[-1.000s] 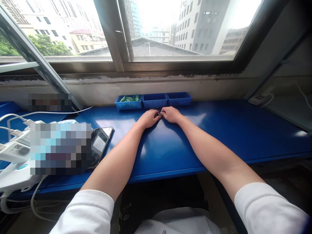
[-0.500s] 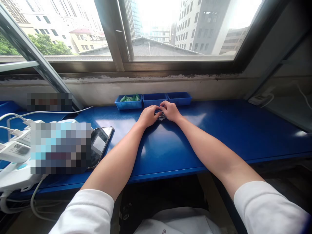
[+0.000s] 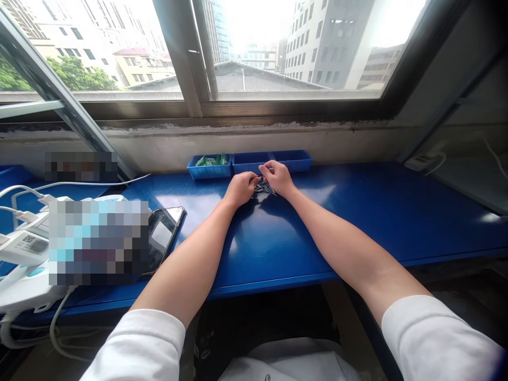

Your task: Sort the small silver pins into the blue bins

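Before the blue bins (image 3: 245, 166) | small metal pieces (image 3: 265, 189) on tabletop (image 3: 278, 243) left more exposed | right hand (image 3: 277, 177) slightly raised, access apparently eased | left hand (image 3: 241, 189) alongside | fingers curled; grip cannot be told

You have one left grip (image 3: 241, 189) and one right grip (image 3: 280, 179), so two in all. You have two white sleeves (image 3: 145, 338). There is one blue tabletop (image 3: 278, 248) in front of you. On it you can see three blue bins (image 3: 210, 171), and one of the three has green stuff (image 3: 213, 160) in it. There is one small pile of thin metal bits (image 3: 263, 189), too tiny for you to count. You also have one phone (image 3: 164, 233) and two big window panes (image 3: 262, 37).
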`<state>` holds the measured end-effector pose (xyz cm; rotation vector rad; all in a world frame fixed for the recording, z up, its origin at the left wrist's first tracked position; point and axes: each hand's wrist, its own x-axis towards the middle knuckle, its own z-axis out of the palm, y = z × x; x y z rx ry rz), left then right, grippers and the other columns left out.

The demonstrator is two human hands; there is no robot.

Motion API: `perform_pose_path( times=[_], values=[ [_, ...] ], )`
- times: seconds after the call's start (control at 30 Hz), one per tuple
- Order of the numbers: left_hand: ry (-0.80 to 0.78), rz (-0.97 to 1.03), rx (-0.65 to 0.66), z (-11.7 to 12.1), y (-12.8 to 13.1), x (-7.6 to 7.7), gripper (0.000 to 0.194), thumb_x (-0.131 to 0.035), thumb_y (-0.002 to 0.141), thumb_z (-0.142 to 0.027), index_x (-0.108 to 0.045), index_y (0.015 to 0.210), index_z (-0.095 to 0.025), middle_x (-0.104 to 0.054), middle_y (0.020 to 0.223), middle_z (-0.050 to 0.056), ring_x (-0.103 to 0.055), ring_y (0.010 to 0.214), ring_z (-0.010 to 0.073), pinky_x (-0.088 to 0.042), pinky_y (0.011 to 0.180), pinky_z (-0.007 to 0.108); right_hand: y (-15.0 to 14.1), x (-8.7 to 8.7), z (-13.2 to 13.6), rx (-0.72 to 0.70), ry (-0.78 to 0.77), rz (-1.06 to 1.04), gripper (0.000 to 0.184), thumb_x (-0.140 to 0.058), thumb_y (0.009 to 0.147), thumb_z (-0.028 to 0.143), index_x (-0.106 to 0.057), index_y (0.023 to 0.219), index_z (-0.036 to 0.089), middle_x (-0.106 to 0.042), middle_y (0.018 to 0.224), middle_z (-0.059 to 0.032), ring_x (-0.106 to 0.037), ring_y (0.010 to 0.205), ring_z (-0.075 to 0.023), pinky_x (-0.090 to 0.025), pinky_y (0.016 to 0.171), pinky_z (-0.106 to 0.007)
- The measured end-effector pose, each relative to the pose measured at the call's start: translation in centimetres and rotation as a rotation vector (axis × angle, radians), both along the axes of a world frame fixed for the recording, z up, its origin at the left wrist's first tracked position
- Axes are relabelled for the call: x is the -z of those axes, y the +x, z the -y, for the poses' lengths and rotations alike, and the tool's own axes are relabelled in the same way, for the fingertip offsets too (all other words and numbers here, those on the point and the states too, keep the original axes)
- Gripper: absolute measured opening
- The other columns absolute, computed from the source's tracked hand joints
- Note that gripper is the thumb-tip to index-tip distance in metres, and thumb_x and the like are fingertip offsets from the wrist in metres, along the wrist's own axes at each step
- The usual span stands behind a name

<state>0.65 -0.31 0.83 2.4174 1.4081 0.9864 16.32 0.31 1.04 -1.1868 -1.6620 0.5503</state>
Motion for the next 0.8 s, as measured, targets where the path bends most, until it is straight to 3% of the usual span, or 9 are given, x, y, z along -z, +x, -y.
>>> perform_pose_path(
  times=[0.13,0.27,0.43,0.6,0.8],
  values=[
    [-0.001,-0.014,-0.036,-0.2,-0.2,0.1,0.031,-0.040,0.090,-0.033,-0.068,0.094,-0.019,-0.070,0.093,0.006,-0.062,0.088,0.0212,-0.047,0.080,0.031,0.4,0.0,-0.1,-0.122,0.024,-0.104,0.046,-0.052,0.077,0.062,-0.061,0.067,0.018,-0.065,0.066,-0.0022,-0.054,0.055,-0.0127,-0.044,0.057,-0.027],
    [0.040,-0.011,-0.035,-0.5,-0.2,0.4,0.031,-0.040,0.091,-0.036,-0.065,0.098,-0.019,-0.069,0.098,0.007,-0.062,0.093,0.0216,-0.046,0.084,0.032,0.7,0.1,-0.4,-0.127,0.010,-0.167,0.047,-0.054,0.075,0.062,-0.065,0.070,0.017,-0.067,0.068,-0.0029,-0.051,0.050,-0.0116,-0.043,0.053,-0.027],
    [0.023,-0.045,-0.116,-0.7,-0.3,0.7,0.043,-0.044,0.088,-0.048,-0.058,0.114,-0.017,-0.064,0.113,0.010,-0.058,0.105,0.0237,-0.044,0.091,0.033,1.6,0.4,-1.0,0.116,0.128,-0.027,0.038,-0.052,0.081,0.052,-0.070,0.086,0.018,-0.070,0.083,-0.0040,-0.060,0.076,-0.0181,-0.048,0.074,-0.031],
    [-0.061,-0.197,-0.110,-0.6,-0.6,0.9,0.062,-0.043,0.082,-0.064,-0.056,0.120,-0.017,-0.060,0.119,0.012,-0.054,0.112,0.0284,-0.039,0.097,0.038,2.7,0.6,-1.3,0.424,0.131,0.367,0.044,-0.051,0.082,0.039,-0.060,0.120,0.018,-0.066,0.114,-0.0092,-0.048,0.111,-0.0284,-0.037,0.096,-0.045],
    [-0.104,-0.290,-0.063,-0.4,-0.7,1.0,0.074,-0.041,0.076,-0.073,-0.052,0.127,-0.020,-0.054,0.126,0.012,-0.049,0.118,0.0301,-0.034,0.102,0.041,3.2,0.8,-1.5,0.485,-0.046,0.597,0.062,-0.052,0.077,0.036,-0.043,0.137,0.019,-0.039,0.147,-0.0056,-0.031,0.122,-0.0359,-0.032,0.096,-0.054]
  ],
)
